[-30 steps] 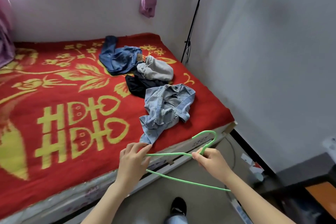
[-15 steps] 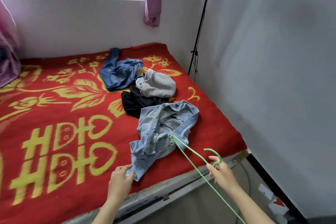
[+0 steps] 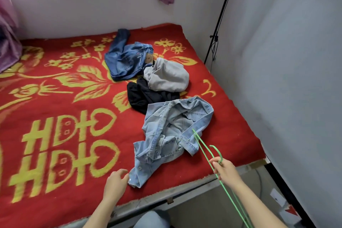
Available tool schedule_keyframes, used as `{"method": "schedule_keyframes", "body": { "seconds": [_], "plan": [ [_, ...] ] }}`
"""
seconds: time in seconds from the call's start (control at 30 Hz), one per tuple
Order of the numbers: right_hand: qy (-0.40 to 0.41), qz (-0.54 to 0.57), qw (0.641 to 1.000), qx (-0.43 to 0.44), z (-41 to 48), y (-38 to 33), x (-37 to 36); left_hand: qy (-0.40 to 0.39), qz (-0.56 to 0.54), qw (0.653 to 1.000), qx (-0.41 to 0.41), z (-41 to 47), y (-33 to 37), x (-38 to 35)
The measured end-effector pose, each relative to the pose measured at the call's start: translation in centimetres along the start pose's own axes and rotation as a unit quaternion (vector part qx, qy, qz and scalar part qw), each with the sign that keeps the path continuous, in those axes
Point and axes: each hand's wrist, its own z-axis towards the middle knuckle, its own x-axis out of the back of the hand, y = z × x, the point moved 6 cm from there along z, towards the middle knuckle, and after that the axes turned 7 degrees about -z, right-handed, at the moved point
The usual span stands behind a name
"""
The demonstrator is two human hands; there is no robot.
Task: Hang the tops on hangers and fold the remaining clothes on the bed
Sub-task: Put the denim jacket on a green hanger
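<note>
Gripping green hanger [image 3: 202, 146] in right hand [image 3: 224, 171], left hand [image 3: 115, 181] (fingers relaxed, empty) just beside denim jacket [image 3: 166, 135] hem

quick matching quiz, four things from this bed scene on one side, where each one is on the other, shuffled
Things:
1. hanger
2. jacket
3. jeans
4. grey top

Places:
a. farthest back on the bed
b. held in the right hand
c. right beside the jeans
d. nearest the left hand

Pairs: 1-b, 2-d, 3-a, 4-c
</note>
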Motion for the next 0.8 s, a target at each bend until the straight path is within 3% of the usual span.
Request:
{"method": "schedule_keyframes", "body": {
  "seconds": [0.4,0.8],
  "plan": [
    [0.111,-0.158,0.981,0.02,8.1,-7.5,2.4,-0.09,0.01,0.996,0.014,10.4,5.5,-4.5],
    [0.079,-0.228,0.971,0.004,19.0,-7.5,0.7,-0.132,0.061,0.985,0.097,13.7,7.9,-8.8]
  ]
}}
